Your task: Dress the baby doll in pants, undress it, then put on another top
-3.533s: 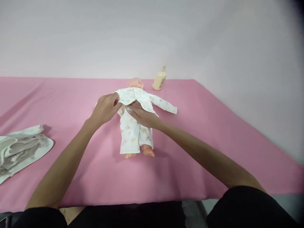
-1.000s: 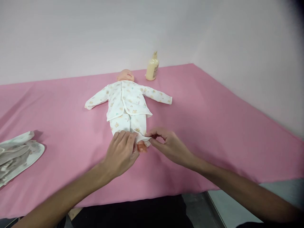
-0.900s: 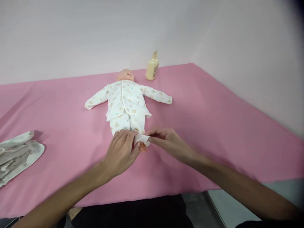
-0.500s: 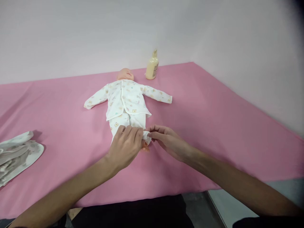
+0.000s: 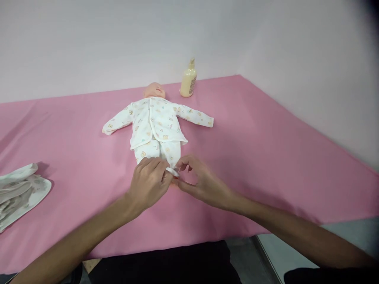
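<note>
In the head view, I see the doll (image 5: pixel 156 118) lying with its crown near the pink surface's (image 5: pixel 251 157) far edge, its trouser cuff (image 5: pixel 172 171) pinched in the left hand (image 5: pixel 150 182), the right hand's (image 5: pixel 204 182) thumb and forefinger slightly parted beside it, broad cloth stretching to the right edge.

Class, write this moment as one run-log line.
left hand: gripping trouser cuff | right hand: open at cuff | dressed doll: face-up on pink tablecloth | pump bottle: upright on tablecloth | crumpled printed cloth: picture's left edge

I get soft, even light, faint shadows toward the pink-covered table's (image 5: pixel 251 154) front edge, and dark blur in my view's upper-right corner.
</note>
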The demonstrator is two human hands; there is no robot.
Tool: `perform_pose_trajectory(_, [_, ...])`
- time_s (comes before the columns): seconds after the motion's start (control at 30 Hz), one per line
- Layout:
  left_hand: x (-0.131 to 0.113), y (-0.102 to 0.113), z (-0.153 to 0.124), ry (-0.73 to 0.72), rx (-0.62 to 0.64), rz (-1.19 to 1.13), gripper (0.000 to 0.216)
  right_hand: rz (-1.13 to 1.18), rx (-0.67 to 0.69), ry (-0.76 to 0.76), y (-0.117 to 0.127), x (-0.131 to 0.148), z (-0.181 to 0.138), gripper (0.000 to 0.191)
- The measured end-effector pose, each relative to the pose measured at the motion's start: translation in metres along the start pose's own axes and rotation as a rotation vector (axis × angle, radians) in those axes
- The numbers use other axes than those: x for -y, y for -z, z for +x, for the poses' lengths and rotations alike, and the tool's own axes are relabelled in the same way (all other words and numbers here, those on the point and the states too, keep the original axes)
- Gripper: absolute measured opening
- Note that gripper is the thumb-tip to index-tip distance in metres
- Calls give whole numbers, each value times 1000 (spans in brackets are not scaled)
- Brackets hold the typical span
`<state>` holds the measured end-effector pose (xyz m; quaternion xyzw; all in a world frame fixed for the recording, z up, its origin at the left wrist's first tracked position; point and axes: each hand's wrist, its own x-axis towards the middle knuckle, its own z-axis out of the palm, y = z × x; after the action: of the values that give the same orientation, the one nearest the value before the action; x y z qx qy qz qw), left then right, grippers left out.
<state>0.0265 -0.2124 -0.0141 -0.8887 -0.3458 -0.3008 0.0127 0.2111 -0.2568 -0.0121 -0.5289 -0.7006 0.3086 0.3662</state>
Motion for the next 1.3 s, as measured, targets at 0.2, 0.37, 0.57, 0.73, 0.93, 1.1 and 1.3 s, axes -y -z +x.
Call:
perform_pose_trajectory(0.2, [-7, -5, 0, -30, -55, -43, 16, -540, -195, 248, -22, -5, 9, 10])
perform_pose_trajectory(0.37, [-3, -6, -5, -205, -93, 158, 9, -764, -187, 318, -23, -2, 12, 11])
perform_pose_trajectory(0.57, [-5, -1, -14, -255, 92, 337, 20, -596, -132, 134, -19, -3, -2, 7])
perform_pose_trajectory(0.73, [-11, 1, -16, -70, 114, 107, 14, -204, -147, -10, -7, 1, -13, 6])
perform_pose_trajectory(0.93, [-8, 16, -10, 272, 217, -359, 17, 163, 27, -215, 8, 8, -13, 18])
perform_pose_trajectory(1.1, [-7, 25, -2, 446, 304, -595, 21, 439, 154, -305, 13, 4, -5, 21])
perform_pose_trajectory(1.3, [-2, 32, 7, 493, 437, -705, 26, 732, 214, -405, 13, -8, 5, 18])
